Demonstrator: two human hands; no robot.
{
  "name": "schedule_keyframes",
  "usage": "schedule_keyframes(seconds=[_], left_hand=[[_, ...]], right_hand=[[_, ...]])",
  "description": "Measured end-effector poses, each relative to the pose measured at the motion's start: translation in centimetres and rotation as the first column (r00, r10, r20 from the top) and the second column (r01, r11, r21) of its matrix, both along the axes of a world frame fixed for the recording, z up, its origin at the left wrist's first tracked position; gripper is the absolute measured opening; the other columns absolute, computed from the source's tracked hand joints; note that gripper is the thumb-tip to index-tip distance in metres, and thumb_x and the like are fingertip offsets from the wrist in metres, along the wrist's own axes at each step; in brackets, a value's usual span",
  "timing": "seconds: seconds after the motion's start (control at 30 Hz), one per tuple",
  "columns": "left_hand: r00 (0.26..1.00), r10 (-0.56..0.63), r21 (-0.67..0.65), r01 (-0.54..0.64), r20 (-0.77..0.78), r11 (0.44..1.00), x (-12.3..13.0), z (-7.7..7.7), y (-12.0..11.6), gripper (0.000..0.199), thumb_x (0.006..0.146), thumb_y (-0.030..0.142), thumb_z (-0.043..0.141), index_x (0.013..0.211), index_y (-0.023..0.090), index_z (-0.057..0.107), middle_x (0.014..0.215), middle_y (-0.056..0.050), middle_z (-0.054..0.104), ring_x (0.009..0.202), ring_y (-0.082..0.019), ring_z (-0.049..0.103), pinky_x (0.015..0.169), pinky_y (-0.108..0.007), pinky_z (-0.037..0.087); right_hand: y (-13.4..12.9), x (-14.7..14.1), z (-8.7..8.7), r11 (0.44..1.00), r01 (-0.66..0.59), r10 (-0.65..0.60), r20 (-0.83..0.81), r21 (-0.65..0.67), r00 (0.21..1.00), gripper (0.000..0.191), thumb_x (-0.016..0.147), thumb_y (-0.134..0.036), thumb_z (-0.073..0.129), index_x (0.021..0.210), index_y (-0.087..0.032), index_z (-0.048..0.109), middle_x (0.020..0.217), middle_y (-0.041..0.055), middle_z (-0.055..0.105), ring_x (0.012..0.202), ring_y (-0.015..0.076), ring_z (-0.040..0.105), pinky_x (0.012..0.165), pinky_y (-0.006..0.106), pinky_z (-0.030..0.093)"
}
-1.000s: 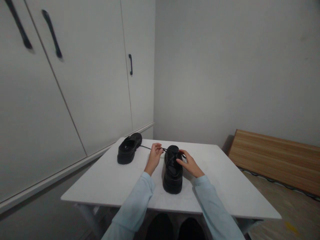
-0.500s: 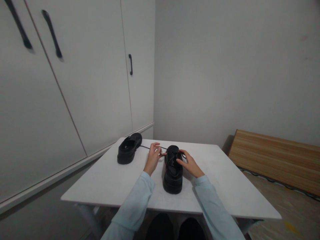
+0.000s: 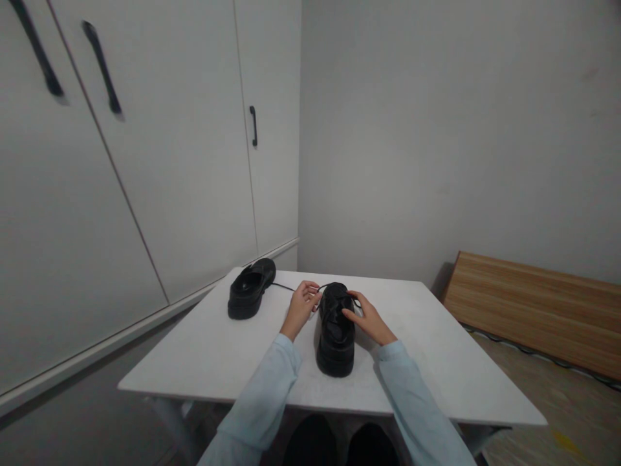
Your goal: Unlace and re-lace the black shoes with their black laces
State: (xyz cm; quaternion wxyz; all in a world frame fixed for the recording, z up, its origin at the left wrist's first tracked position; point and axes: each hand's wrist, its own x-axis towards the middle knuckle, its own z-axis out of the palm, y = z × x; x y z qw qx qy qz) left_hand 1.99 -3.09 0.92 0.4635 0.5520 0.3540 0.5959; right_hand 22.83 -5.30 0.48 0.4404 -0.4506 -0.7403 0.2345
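Observation:
A black lace-up shoe (image 3: 336, 343) stands on the white table (image 3: 427, 362) in front of me, toe pointing away. Just left of its toe, my left hand (image 3: 303, 304) is closed in a pinch on a thin black shoelace (image 3: 326, 285) that arches over to the shoe. My right hand (image 3: 366, 317) wraps the shoe's right side, thumb on the upper and fingers by the lacing near the toe. A second black shoe (image 3: 247, 294) rests farther left, and a dark lace (image 3: 283, 286) runs between it and my left hand.
White cabinets (image 3: 184, 162) with black handles line the left side, close to the table's far left corner. A grey wall (image 3: 436, 142) rises behind. Beyond the table's right edge, a wooden board (image 3: 528, 310) leans by the wall, with a dark cable along its lower edge.
My left hand has shifted slightly right, toward the shoe. The lace between it and the shoe has gone from nearly straight to a slack arch. My right hand stays put.

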Motion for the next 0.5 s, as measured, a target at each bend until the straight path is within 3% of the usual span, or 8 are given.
schedule_keyframes(seconds=[0.3, 0.5], left_hand=[[0.989, -0.001, -0.012, -0.001, -0.148, 1.000, -0.20, -0.91, 0.39, 0.035, 0.066, 0.035, 0.071, 0.091, 0.017, 0.054, 0.073, 0.002, 0.057, 0.058, -0.009, 0.054, 0.048, -0.017, 0.040], [0.939, 0.145, 0.076, -0.127, -0.312, 0.989, -0.41, -1.03, 0.30, 0.026, 0.066, 0.030, 0.070, 0.088, 0.017, 0.065, 0.069, 0.000, 0.061, 0.058, -0.011, 0.054, 0.053, -0.022, 0.042]], right_hand=[[-0.04, -0.04, -0.04, 1.000, -0.012, 0.012, -0.013, -0.010, 1.000, 0.053, 0.078, -0.046, 0.062, 0.124, -0.022, 0.050, 0.128, 0.0092, 0.055, 0.121, 0.0258, 0.049, 0.106, 0.046, 0.034], [0.05, -0.04, -0.17, 1.000, -0.017, 0.017, -0.030, -0.010, 0.999, 0.054, 0.077, -0.047, 0.063, 0.123, -0.023, 0.050, 0.128, 0.0086, 0.055, 0.121, 0.0256, 0.049, 0.106, 0.045, 0.034]])
